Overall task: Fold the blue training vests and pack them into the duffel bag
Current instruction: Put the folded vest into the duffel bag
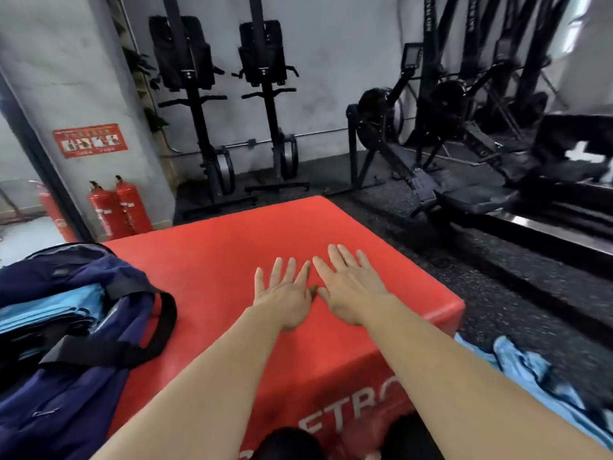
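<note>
Floor (497, 293): dark speckled rubber, running across the room to a pale wall.

Machines: a rowing machine (431, 167) and other black frames stand on your right. Two upright black machines (199, 127) stand against the far wall.

Red padded box (232, 247): directly in front of you, with grey lettering partly visible on its near face. Both your forearms reach out over it.

Duffel bag (66, 410): navy, sitting on the left part of the box with its mouth open towards you. One black strap (162, 327) loops out onto the red top.

Folded vests (49, 310): light blue, stacked flat inside the open bag. You cannot count the layers from this view.

Loose vest (524, 366): light blue and crumpled, low on the floor just right of the box. Your right forearm covers part of it.

Left hand (285, 293): palm down on the box top, fingers straight and fanned apart, holding nothing.

Right hand (351, 287): the same, flat on the box, fingers straight and slightly spread, holding nothing. The two thumbs point at each other and sit very close; you cannot tell whether they touch. Both hands are well apart from the bag and from the loose vest.

Fire extinguishers (121, 207): two red ones stand side by side at the foot of the left pillar.

Red sign (90, 141): fixed to the pillar above them, print too small to read.
</note>
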